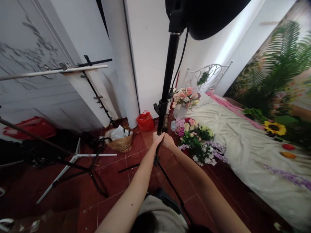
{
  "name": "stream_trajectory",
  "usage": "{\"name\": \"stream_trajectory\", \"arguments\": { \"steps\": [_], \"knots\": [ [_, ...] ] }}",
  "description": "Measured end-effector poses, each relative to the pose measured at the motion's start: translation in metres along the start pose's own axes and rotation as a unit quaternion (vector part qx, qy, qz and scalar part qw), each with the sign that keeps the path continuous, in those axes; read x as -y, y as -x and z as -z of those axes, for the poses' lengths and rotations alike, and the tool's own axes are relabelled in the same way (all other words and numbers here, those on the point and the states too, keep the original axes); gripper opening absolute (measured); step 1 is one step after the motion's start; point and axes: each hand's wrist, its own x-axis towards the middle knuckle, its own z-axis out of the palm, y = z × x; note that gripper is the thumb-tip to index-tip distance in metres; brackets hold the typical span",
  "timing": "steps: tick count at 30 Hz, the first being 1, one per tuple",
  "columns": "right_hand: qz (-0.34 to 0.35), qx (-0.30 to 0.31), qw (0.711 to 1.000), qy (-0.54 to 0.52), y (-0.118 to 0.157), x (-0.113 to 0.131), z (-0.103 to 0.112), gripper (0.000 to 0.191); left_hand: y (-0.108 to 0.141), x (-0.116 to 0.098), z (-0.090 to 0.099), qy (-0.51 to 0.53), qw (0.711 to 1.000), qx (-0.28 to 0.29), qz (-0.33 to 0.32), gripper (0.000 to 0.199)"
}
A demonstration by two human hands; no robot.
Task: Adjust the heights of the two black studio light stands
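A black light stand (167, 74) rises in front of me, slightly tilted, with a large black lamp head (209, 16) at its top and a cable hanging beside the pole. My left hand (157, 138) is wrapped round the lower pole. Close against it, my right hand (167, 140) grips the same pole at nearly the same height. Above both hands sits a clamp knob (157, 107) on the stand. Thin black legs (170, 184) spread out over the red tiles below, one of them running toward my feet.
To the right is a bed with a cream cover (218, 116) and artificial flowers (191, 132) at its side. A red bag (145, 121) and wicker basket (122, 144) stand on the floor ahead. At left, tripod legs (75, 157) and a white crossbar (82, 68) reach across.
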Motion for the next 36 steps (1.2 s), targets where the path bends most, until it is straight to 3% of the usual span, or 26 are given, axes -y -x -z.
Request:
{"name": "stream_trajectory", "arguments": {
  "steps": [3, 6, 10, 13, 16, 18, 20, 23, 26, 29, 32, 36],
  "knots": [
    [0.024, 0.008, 0.999, 0.035, 0.002, 0.001, 0.014, 0.042, 0.0, 0.001, -0.002, -0.029, 0.999, -0.013, -0.033, 0.013],
    [0.002, -0.03, 0.999, 0.025, 0.011, 0.004, 0.016, 0.05, 0.0, 0.002, -0.004, -0.041, 0.998, -0.028, -0.037, 0.013],
    [-0.034, -0.061, 0.996, -0.049, 0.04, 0.008, 0.001, 0.062, 0.0, 0.001, -0.003, -0.038, 0.998, -0.015, -0.054, 0.013],
    [-0.056, -0.03, 0.994, -0.087, 0.067, 0.006, -0.019, 0.074, 0.001, 0.0, -0.001, -0.037, 0.997, -0.007, -0.061, 0.014],
    [-0.087, 0.03, 0.989, -0.112, 0.083, -0.001, -0.034, 0.068, 0.001, -0.001, 0.0, -0.042, 0.998, -0.003, -0.056, 0.017],
    [-0.114, 0.015, 0.981, -0.155, 0.081, -0.007, -0.028, 0.061, 0.002, -0.002, 0.0, -0.04, 0.998, -0.001, -0.049, 0.018],
    [-0.112, -0.069, 0.963, -0.234, 0.067, -0.009, -0.004, 0.063, 0.002, -0.003, 0.001, -0.033, 0.998, 0.0, -0.049, 0.018],
    [-0.002, -0.224, 0.9, -0.374, 0.037, 0.001, 0.06, 0.078, 0.001, -0.004, 0.001, -0.022, 0.998, 0.007, -0.057, 0.017],
    [0.095, -0.291, 0.843, -0.442, 0.012, 0.026, 0.132, 0.089, 0.0, -0.002, 0.001, -0.021, 0.998, 0.009, -0.06, 0.016],
    [0.099, -0.329, 0.837, -0.425, -0.003, 0.054, 0.18, 0.09, -0.001, 0.0, 0.001, -0.014, 0.997, 0.011, -0.07, 0.013],
    [0.033, -0.348, 0.853, -0.387, -0.011, 0.068, 0.197, 0.077, -0.001, 0.001, 0.003, -0.007, 0.998, 0.026, -0.065, 0.015],
    [0.012, -0.339, 0.866, -0.367, -0.015, 0.065, 0.189, 0.067, 0.003, 0.003, 0.015, 0.009, 0.993, 0.083, -0.078, 0.024]
  ]
}}
